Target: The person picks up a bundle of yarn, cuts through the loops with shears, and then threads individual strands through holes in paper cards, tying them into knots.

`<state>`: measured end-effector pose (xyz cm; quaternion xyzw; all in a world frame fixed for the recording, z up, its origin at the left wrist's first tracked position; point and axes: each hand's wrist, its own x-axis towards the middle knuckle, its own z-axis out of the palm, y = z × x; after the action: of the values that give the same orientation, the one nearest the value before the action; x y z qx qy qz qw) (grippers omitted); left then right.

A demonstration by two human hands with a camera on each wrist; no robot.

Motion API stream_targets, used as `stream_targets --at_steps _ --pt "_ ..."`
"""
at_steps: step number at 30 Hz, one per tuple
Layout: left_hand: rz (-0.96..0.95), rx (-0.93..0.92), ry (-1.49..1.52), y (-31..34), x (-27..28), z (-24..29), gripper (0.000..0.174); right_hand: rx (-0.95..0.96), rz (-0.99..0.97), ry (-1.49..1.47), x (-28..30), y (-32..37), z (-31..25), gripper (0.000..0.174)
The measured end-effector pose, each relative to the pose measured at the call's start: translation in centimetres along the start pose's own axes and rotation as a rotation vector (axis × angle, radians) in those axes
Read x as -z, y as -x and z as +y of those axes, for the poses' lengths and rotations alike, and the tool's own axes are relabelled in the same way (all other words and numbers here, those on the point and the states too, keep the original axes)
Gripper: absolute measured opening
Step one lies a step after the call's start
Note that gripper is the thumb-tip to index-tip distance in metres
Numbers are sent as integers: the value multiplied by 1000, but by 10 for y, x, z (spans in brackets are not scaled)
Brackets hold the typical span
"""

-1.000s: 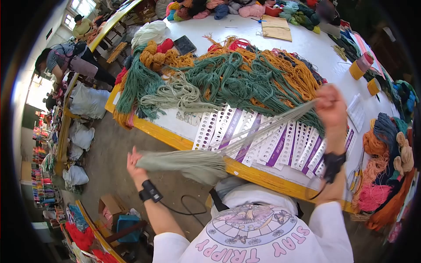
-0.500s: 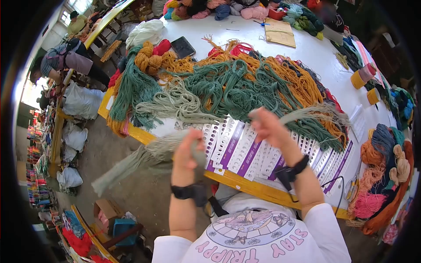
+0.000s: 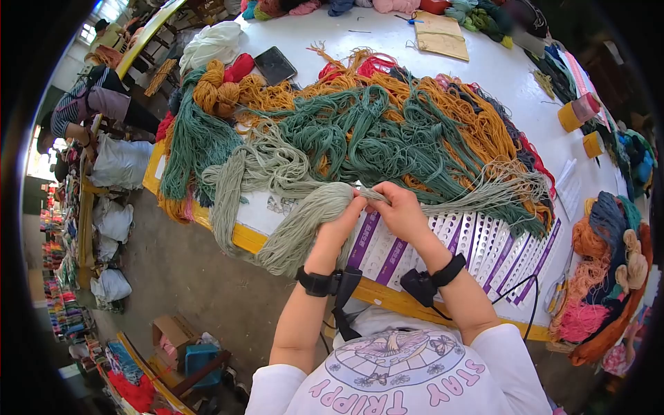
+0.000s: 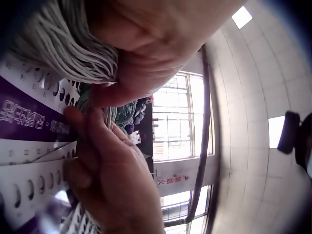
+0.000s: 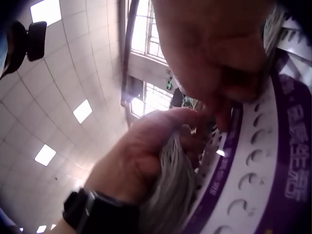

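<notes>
A hank of pale grey-green yarn (image 3: 308, 225) is gathered in my left hand (image 3: 342, 227), its thick folded end drooping over the table's front edge. My right hand (image 3: 403, 214) pinches the same yarn right beside the left fingertips. From there loose pale strands (image 3: 484, 190) run rightward across the table. In the left wrist view, the bundled yarn (image 4: 68, 46) bends tightly under the left hand, and the right hand (image 4: 119, 170) meets it fingertip to fingertip. Printed cards with rows of holes (image 3: 387, 252) lie under both hands.
Dark green yarn (image 3: 373, 131) and orange yarn (image 3: 498, 138) are heaped behind the hands. More pale yarn (image 3: 263, 162) lies at the left. A tablet (image 3: 275, 66), a cardboard piece (image 3: 441, 36) and yarn cones (image 3: 577, 112) sit farther back. Coloured skeins (image 3: 602, 270) hang at the right.
The hands were wide apart with the yarn stretched between them, then came together over the cards. The swinging hank now hangs folded from the left hand, and the right hand pinches beside it.
</notes>
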<state>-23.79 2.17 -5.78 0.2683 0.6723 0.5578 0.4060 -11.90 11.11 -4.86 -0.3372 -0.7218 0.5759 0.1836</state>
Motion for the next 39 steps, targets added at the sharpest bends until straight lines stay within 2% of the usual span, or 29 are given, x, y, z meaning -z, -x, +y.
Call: stream_targets --at_steps 2,5,8,9,11,15,16,18,21,22,25,32,35,38,39 --pt "60 -278 -429 -9 -2 -18 12 -12 83 55 -5 0 3 13" --pt "293 -639 -723 -21 -13 -31 16 -36 160 -33 -4 -3 5 13" --pt "184 -641 -1159 -27 -10 -25 18 -150 167 -215 -1 0 -1 13" --pt "135 -554 -1099 -28 -9 -22 19 -200 162 -276 0 1 -4 13" --pt "38 -378 -977 -28 -8 -17 23 -162 247 -276 -1 -1 3 13" --pt "55 -407 -821 -17 0 -10 24 -57 345 -229 -1 -7 7 13" --pt "27 -313 -694 -17 2 -11 24 -91 321 -165 0 -3 1 14" --pt "-22 -124 -438 -20 6 -13 22 7 321 2 -2 2 2 14" --pt "-249 462 0 -15 10 42 20 97 373 114 -7 4 4 13" --pt "-290 430 99 -20 11 35 13 110 387 133 -8 4 6 13" --pt "-423 359 78 -21 13 34 10 153 390 172 -8 4 5 13" --pt "-347 248 200 -18 11 -1 12 179 302 135 -4 7 -1 13" --pt "-325 173 196 -16 9 -4 13 143 296 193 -3 1 4 15" --pt "-294 121 124 -12 6 0 13 -33 244 54 1 -2 0 16" --pt "-270 89 83 -11 6 -2 13 -13 226 81 2 -2 -1 16"
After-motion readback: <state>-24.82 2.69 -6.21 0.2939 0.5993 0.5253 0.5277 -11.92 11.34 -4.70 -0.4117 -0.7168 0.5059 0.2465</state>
